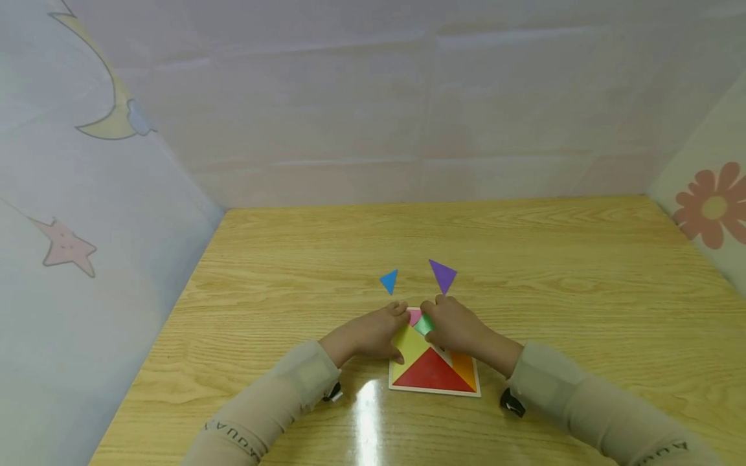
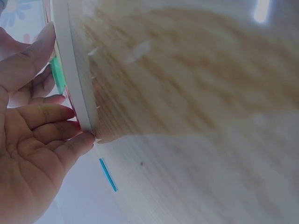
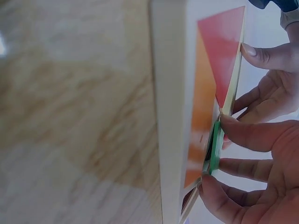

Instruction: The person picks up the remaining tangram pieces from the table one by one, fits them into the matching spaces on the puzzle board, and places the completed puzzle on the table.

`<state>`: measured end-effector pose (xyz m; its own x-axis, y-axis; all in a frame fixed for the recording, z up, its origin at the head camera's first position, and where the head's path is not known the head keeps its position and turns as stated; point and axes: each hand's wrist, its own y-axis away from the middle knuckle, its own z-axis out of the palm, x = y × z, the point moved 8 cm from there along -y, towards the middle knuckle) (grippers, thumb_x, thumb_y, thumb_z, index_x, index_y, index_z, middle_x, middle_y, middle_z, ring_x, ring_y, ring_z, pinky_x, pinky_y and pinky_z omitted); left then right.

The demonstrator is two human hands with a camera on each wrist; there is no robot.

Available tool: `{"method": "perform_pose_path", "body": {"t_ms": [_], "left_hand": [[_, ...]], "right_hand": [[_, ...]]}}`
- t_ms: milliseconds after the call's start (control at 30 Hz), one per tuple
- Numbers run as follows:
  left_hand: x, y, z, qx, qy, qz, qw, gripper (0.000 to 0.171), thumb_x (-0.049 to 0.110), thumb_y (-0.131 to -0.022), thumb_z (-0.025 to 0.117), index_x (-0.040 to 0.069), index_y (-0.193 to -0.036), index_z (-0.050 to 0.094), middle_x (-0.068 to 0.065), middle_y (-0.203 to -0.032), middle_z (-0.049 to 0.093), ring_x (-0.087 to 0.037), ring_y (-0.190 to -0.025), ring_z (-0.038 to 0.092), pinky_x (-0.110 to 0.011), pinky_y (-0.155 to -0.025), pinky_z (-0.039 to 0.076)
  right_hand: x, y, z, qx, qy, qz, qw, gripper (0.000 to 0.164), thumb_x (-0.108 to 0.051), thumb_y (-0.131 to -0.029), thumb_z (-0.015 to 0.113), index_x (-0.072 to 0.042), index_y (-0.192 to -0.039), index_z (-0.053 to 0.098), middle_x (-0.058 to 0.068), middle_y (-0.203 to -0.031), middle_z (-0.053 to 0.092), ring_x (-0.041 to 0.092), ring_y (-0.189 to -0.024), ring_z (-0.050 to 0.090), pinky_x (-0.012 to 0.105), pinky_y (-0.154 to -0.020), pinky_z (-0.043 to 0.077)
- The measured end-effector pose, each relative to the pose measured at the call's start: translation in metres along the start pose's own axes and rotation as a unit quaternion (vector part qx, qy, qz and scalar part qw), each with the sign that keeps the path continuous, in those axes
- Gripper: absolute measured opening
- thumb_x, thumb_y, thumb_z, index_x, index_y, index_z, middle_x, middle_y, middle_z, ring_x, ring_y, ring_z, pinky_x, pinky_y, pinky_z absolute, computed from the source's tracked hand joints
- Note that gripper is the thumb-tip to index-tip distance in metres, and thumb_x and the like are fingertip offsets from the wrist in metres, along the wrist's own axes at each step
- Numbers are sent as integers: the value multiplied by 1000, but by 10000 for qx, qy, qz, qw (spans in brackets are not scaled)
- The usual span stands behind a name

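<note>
A tangram tray (image 1: 434, 391) with a pale rim lies on the table near me. Red (image 1: 434, 374), yellow (image 1: 410, 346), orange (image 1: 463, 369) and pink (image 1: 414, 316) pieces sit inside it. My right hand (image 1: 457, 327) pinches a green tangram piece (image 3: 215, 147) between thumb and fingers, over the tray's upper part. That piece stands tilted above a dark gap in the right wrist view. Along the tray's left side, my left hand (image 1: 375, 330) rests with its thumb on the yellow piece and its fingers at the pink corner, covering part of both.
Beyond the tray a small blue triangle (image 1: 389, 281) and a larger purple triangle (image 1: 443, 276) lie on the wooden table (image 1: 280, 272). Printed cloth walls (image 1: 350, 116) rise behind the table and on both sides.
</note>
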<state>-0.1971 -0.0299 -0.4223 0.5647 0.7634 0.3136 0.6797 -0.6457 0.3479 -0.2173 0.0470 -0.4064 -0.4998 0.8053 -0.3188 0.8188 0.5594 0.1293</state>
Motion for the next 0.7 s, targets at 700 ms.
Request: {"method": "perform_pose_path", "body": {"t_ms": [700], "left_hand": [[-1, -1, 0, 12, 29, 42, 10000, 79, 34, -72, 68, -1, -132, 30, -14, -140, 18, -23, -128, 14, -25, -100, 21]], "right_hand": [[12, -5, 3, -205, -458, 335, 9982, 31, -11, -70, 70, -2, -96, 56, 4, -75, 49, 15, -64, 44, 24, -54, 40]]}}
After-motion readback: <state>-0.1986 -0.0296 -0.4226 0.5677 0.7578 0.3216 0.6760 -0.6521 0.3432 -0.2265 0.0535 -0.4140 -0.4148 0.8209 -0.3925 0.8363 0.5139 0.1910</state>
